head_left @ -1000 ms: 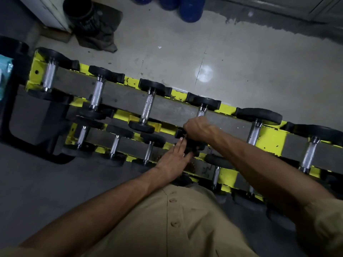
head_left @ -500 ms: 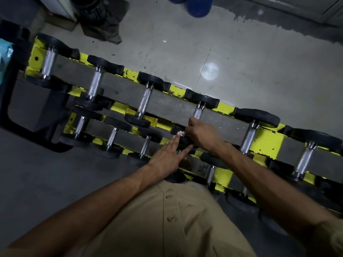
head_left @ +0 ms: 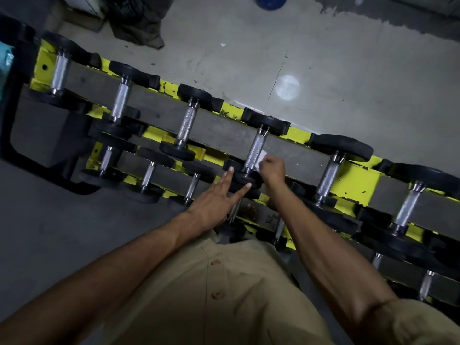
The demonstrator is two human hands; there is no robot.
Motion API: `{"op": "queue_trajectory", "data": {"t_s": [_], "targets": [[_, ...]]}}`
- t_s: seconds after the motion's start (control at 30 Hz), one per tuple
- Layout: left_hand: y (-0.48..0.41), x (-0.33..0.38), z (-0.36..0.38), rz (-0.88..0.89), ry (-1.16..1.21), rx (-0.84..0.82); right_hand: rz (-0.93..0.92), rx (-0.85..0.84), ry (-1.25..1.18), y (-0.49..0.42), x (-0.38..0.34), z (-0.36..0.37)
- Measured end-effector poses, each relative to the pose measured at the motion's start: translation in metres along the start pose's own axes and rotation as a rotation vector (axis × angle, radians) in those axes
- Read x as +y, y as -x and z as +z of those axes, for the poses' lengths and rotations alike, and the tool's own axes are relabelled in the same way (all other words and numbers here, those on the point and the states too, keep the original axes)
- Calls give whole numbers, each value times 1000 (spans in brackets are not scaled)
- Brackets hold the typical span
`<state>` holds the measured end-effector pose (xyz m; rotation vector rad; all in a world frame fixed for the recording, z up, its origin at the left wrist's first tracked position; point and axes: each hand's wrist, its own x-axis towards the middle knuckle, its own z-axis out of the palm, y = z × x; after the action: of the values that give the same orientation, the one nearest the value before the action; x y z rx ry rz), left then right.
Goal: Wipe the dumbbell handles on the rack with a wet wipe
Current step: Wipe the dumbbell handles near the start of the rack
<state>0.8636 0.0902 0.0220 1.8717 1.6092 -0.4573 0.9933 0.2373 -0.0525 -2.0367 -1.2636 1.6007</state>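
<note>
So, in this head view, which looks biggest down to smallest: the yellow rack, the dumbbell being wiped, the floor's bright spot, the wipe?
1. yellow rack
2. dumbbell
3. bright spot
4. wipe, though the right hand hides most of it, so its full size is unsure.

It is dim where I stand; the one bright patch is a round glare spot on the pale floor [head_left: 348,70] beyond the rack [head_left: 356,180]. The wide lens bows the rack toward the frame edges, the corners sink into shadow, and my shirt [head_left: 224,312] close below looks soft.
</note>
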Motion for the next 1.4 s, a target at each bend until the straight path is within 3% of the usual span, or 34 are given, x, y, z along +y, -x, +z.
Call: {"op": "queue_trajectory", "data": {"t_s": [0.17,0.3,0.43,0.57,0.67,0.77,0.87,1.03,1.17,1.27,1.4], "targets": [[0,-2,-7,9,-15,-28,284,-238,-648,-35,-58,-5],[1,-5,-11,16,-25,-52,345,-374,-850,-45,-58,-10],[0,-2,-13,22,-32,-52,273,-312,-912,-36,-41,-2],[1,-6,-14,35,-57,-67,329,-295,-976,-42,-54,2],[-2,-12,-13,57,-53,-63,281,-69,-951,-36,-53,11],[-2,-13,-13,64,-59,-77,-72,366,-592,-19,-40,21],[-2,-13,-13,66,-66,-76,-464,538,-65,-3,-36,20],[-2,-14,-15,84,-78,-79,-1001,317,954,10,-22,2],[0,-13,-17,74,-58,-72,-1101,101,1244,4,-34,-36],[-1,-12,-15,80,-48,-60,-1068,32,1249,6,-44,-48],[0,-15,-15,88,-48,-45,-1270,-457,1515,26,-45,-31]]}}
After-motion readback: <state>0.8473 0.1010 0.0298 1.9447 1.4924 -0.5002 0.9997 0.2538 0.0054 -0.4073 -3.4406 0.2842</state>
